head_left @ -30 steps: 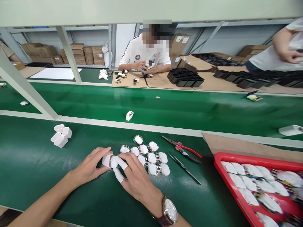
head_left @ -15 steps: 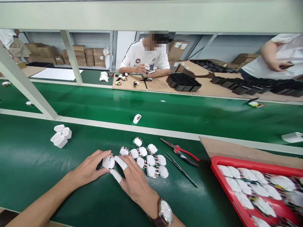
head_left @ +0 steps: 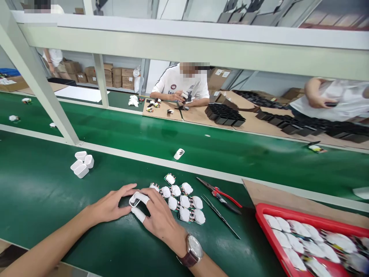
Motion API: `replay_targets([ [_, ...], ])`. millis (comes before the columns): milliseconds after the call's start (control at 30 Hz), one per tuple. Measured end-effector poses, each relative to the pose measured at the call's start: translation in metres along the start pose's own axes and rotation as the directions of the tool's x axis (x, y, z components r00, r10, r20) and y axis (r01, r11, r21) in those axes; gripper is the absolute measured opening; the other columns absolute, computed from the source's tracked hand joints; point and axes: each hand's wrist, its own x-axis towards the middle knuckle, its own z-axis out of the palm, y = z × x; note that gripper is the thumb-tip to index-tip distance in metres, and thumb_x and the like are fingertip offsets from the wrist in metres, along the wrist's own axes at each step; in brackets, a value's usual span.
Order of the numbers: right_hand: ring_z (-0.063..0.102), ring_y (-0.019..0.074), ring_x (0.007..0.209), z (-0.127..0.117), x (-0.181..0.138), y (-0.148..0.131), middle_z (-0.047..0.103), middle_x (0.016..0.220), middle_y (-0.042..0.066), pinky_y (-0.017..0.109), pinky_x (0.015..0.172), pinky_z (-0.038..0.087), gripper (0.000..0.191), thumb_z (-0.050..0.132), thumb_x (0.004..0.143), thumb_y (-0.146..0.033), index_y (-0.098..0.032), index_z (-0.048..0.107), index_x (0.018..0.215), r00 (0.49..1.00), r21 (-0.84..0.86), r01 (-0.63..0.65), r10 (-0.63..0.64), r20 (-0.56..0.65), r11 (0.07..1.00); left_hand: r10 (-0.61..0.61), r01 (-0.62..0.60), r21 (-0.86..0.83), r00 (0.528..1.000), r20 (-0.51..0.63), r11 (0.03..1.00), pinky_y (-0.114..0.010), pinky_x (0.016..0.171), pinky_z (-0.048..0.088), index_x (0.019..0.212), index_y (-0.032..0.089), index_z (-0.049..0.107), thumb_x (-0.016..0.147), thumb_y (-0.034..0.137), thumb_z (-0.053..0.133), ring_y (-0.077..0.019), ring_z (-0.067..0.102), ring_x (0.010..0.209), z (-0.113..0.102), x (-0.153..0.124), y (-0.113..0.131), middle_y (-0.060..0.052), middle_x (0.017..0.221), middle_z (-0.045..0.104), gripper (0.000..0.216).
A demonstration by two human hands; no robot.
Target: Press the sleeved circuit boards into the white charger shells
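Note:
A small white plastic case (head_left: pixel 132 204) is between my hands, its opening toward me and a dark circuit board showing inside. My left hand (head_left: pixel 111 204) grips the case from the left, thumb on the near side and fingers beyond. White finger cots cover the thumb and index finger of my right hand (head_left: pixel 161 213). That index finger presses at the opening while the thumb touches the near rim. Just right of my hands lie several circuit boards (head_left: pixel 184 201) topped with white pads. Beyond my left hand stand several white cases (head_left: pixel 81 171), open side up.
Red-handled pliers (head_left: pixel 220 194) and metal tweezers (head_left: pixel 221 216) lie right of the boards. A red tray (head_left: pixel 261 215) of padded boards sits at the right. Past the rail, a white case (head_left: pixel 179 154) rests on the green belt (head_left: pixel 129 132). A co-worker (head_left: pixel 184 86) sits opposite.
The padded board, earlier partly outside the case, is now inside it. My right index finger has moved left into the opening. The view has tilted up.

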Motion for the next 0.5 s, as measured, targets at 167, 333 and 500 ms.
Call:
replay_targets([
  [167, 0.063, 0.0261, 0.107, 0.005, 0.003, 0.007, 0.066, 0.120, 0.013, 0.047, 0.091, 0.062, 0.030, 0.057, 0.105, -0.018, -0.021, 0.058, 0.135, 0.996, 0.023, 0.050, -0.052, 0.076, 0.998, -0.022, 0.023, 0.014, 0.999, -0.026, 1.000, -0.042, 0.112, 0.053, 0.162, 0.032, 0.030, 0.099, 0.025, 0.062, -0.0250, 0.064, 0.137, 0.001, 0.001, -0.002, -0.003, 0.142, 0.072, 0.072],
  [333, 0.063, 0.0318, 0.118, 0.006, -0.003, 0.013, 0.067, 0.126, 0.018, 0.053, 0.095, 0.062, 0.034, 0.052, 0.100, -0.006, -0.016, 0.061, 0.130, 0.976, -0.127, 0.212, -0.204, 0.076, 0.969, -0.028, 0.028, 0.016, 0.999, -0.045, 0.999, -0.037, 0.105, 0.057, 0.160, 0.033, 0.035, 0.096, 0.024, 0.064, -0.0237, 0.072, 0.124, 0.003, 0.001, 0.001, 0.000, 0.140, 0.073, 0.071],
  [500, 0.067, 0.0293, 0.116, 0.010, -0.010, 0.018, 0.069, 0.128, 0.014, 0.053, 0.099, 0.061, 0.043, 0.060, 0.101, -0.010, -0.020, 0.055, 0.143, 0.995, -0.039, 0.096, -0.095, 0.026, 0.995, -0.058, 0.059, 0.008, 0.997, -0.047, 0.998, -0.038, 0.106, 0.057, 0.159, 0.033, 0.038, 0.095, 0.025, 0.066, -0.0248, 0.073, 0.123, 0.004, 0.002, 0.004, 0.000, 0.138, 0.074, 0.071],
])
